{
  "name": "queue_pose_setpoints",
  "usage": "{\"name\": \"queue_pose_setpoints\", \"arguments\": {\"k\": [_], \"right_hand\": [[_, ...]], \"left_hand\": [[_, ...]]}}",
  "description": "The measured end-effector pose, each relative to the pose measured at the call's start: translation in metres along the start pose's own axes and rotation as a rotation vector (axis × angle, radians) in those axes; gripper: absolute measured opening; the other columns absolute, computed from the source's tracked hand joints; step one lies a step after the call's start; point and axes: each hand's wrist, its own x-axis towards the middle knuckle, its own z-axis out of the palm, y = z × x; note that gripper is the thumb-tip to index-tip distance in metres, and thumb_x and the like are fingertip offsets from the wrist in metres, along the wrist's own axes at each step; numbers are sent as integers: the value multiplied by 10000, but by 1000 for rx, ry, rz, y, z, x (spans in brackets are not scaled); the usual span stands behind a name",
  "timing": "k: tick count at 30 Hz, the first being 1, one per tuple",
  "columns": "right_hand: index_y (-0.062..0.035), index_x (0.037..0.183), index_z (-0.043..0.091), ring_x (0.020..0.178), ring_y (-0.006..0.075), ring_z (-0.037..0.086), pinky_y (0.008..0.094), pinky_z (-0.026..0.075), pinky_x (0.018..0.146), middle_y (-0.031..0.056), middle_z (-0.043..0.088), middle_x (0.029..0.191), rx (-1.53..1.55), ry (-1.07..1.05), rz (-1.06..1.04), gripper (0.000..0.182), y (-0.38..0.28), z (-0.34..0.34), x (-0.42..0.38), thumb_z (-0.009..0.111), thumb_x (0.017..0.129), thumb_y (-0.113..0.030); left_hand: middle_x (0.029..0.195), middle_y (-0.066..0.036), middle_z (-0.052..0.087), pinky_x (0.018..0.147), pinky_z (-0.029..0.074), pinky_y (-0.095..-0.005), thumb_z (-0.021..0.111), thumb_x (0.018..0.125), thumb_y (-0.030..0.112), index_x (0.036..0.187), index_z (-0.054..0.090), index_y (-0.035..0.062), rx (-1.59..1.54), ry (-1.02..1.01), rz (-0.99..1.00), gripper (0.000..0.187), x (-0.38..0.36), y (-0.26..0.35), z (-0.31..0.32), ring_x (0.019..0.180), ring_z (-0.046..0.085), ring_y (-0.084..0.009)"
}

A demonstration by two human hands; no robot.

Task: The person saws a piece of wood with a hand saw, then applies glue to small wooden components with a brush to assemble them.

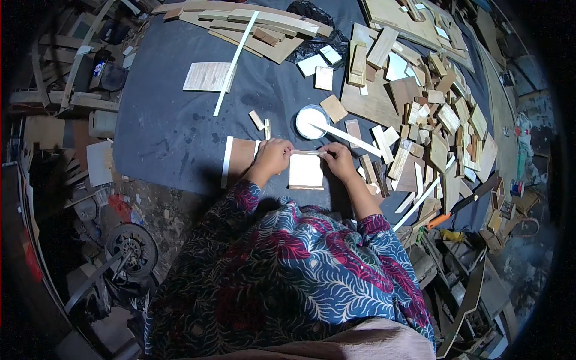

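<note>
My left hand (275,156) and my right hand (338,162) pinch the two ends of a thin wooden strip (308,152). It lies along the far edge of a small white panel (305,171), on the cloth in front of my body. Along the panel's near edge runs another thin wooden strip (306,188). A brown board (242,153) with a white edge lies partly beneath my left wrist. Just beyond my hands stands a tub of white paste (305,132), with a long pale stick (351,140) resting in it. Two small wood blocks lie beyond my left hand.
Wood offcuts (447,114) are heaped on the right of the dark cloth (162,132). Long boards (264,24) lie at the back, and a slatted panel (207,77) under a white strip (237,63). An orange-handled saw (439,221) sits at the right edge.
</note>
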Motion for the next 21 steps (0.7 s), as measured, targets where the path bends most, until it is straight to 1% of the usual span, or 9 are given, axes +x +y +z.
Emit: {"name": "queue_pose_setpoints", "arguments": {"k": [4,7,9,10,12,16,18,19,21], "right_hand": [[-60,787,662,822,279,555,355,406,786,107,615,789,-56,-8,-63,107,2,-1,-4,653,690,-105],[-63,793,666,844,282,549,355,408,785,101,617,796,-119,2,-81,138,1,-1,-8,668,656,-78],[-64,823,665,872,293,541,360,408,799,104,619,817,-131,-1,-71,213,-4,-4,-11,687,611,-53],[-64,823,665,872,293,541,360,408,799,104,619,817,-132,-1,-71,213,-7,-5,-12,687,611,-53],[-66,847,660,880,300,538,367,411,809,114,618,826,-112,47,-57,267,-11,-5,-14,697,584,-41],[-58,861,654,891,306,533,369,415,811,125,615,841,-129,48,-48,269,-12,-8,-17,693,595,-58],[-41,835,649,883,302,529,368,417,796,117,614,843,-179,64,-145,215,-12,-9,-17,676,623,-62],[-41,835,649,883,302,529,368,417,796,117,614,843,-180,64,-145,215,-13,-8,-17,676,623,-62],[-37,807,646,860,290,526,369,413,775,98,609,817,-217,61,-191,157,-14,-8,-17,660,654,-68]], "left_hand": [[837,-69,601,806,363,-401,580,750,173,826,617,100,-17,-34,7,112,-3,3,-4,864,543,-270],[851,-73,599,819,360,-397,605,735,172,827,618,99,-28,-21,40,118,-5,1,-2,879,538,-273],[861,-75,599,822,359,-397,614,728,171,834,618,99,-29,-37,40,127,-5,0,-3,885,537,-274],[871,-77,598,826,359,-396,624,721,169,840,617,100,-30,-52,41,138,-5,0,-3,891,535,-276],[876,-75,598,823,359,-397,631,716,171,849,615,102,-35,-33,59,150,-6,-2,-2,895,534,-275],[887,-69,598,811,360,-400,645,706,183,872,610,107,-58,-25,60,186,-8,3,-7,899,534,-273],[889,-67,597,808,360,-400,642,710,183,867,612,107,-51,-19,69,177,-9,2,-6,899,535,-271],[890,-64,596,805,360,-401,639,713,183,861,614,107,-42,-13,77,168,-9,1,-5,900,536,-269],[888,-57,599,807,360,-397,630,719,175,845,618,106,-34,5,88,144,-8,0,-2,901,536,-261]]}}
